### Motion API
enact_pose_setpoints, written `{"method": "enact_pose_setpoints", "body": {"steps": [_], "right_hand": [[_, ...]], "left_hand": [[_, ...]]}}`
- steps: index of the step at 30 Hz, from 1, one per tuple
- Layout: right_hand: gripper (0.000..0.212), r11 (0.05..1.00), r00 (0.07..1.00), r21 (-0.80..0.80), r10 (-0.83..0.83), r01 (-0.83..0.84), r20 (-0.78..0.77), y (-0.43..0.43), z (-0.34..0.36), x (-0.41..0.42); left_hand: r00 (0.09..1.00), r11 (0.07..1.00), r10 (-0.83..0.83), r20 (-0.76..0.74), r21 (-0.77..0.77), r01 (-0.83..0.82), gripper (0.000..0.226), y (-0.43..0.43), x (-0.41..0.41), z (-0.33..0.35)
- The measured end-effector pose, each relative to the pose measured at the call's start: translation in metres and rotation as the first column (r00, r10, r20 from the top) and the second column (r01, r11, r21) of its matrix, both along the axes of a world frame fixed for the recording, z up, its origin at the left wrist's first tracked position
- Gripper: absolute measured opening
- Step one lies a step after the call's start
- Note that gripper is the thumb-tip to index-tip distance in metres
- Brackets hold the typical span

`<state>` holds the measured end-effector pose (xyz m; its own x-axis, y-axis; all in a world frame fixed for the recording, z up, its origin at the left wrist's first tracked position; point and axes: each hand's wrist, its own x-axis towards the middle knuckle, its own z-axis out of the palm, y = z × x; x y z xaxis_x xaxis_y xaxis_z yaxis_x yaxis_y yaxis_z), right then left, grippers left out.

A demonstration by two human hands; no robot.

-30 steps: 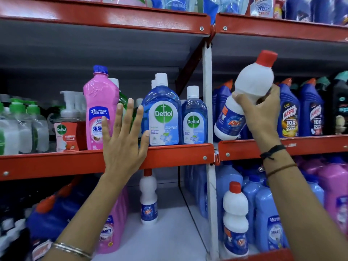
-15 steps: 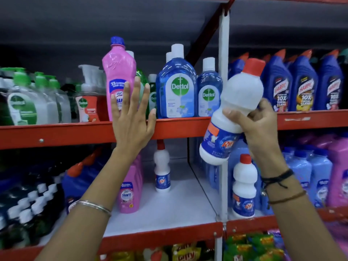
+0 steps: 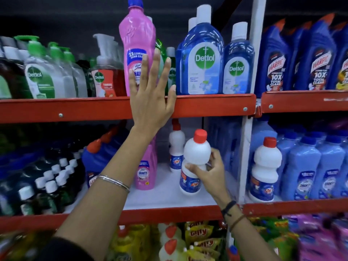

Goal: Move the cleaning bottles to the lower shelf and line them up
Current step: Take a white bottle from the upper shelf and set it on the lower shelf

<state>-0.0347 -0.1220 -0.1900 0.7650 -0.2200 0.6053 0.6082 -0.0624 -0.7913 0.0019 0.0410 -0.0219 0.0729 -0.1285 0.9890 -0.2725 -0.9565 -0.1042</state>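
My right hand grips a white bottle with a red cap around its waist, holding it upright just above the white lower shelf. Behind it, further back on that shelf, stands a second white red-capped bottle. My left hand is spread flat, fingers apart, against the red rail of the upper shelf, in front of a tall pink bottle. It holds nothing. A smaller pink bottle stands on the lower shelf, partly behind my left forearm.
A white upright post bounds the bay on the right; beyond it stand another white bottle and light-blue bottles. Blue Dettol bottles and Harpic bottles fill the upper shelf. Dark small bottles crowd the lower left.
My right hand has carried the white bottle down from the upper shelf level and leftward into the lower bay, turning it upright. My left hand stays on the red rail.
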Motion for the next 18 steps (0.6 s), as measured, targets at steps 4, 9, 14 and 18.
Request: {"method": "enact_pose_setpoints", "body": {"steps": [4,9,14,18], "right_hand": [[0.061,1.000,0.997,0.004,-0.011,0.011,-0.075,0.012,-0.016,0.034],[0.059,1.000,0.992,0.002,-0.007,0.008,-0.128,0.024,-0.019,0.070],[0.059,0.998,0.980,0.059,0.012,-0.001,-0.201,0.032,-0.019,0.090],[0.058,0.998,0.976,0.067,0.007,0.007,-0.216,0.034,-0.022,0.099]], "left_hand": [[1.000,1.000,0.006,0.011,-0.003,-0.006,0.058,0.000,0.001,0.000],[1.000,1.000,-0.003,0.013,-0.008,0.003,0.057,0.000,0.001,0.000],[1.000,1.000,0.003,0.013,-0.010,-0.003,0.056,0.000,0.002,0.000],[1.000,1.000,-0.008,0.018,-0.021,0.008,0.056,-0.001,0.002,0.000]]}}
